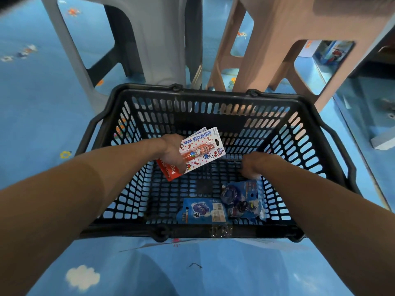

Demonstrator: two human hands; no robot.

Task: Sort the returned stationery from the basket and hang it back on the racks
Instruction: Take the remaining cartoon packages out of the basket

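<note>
- Progress – judged early: still picking through the basket (213, 94); no rack in view, nothing hung yet.
- Left hand (171, 152) raised over basket, fingers clamped on a fan of cards: white dotted card (205, 146) with orange pen-like blister, second white card behind it, red card (168, 170) underneath.
- Right hand (254, 165) low inside basket, just above blue packs (241, 199); fingers curled under and blurred – cannot tell if gripping.
- Left to do: blue packs lying flat at near right of basket bottom, then all the hanging.
- Hang slot visible at top edge of white dotted card.
- Basket on blue floor (42, 124), grey stool (149, 39) and pink stool (267, 39) behind.
</note>
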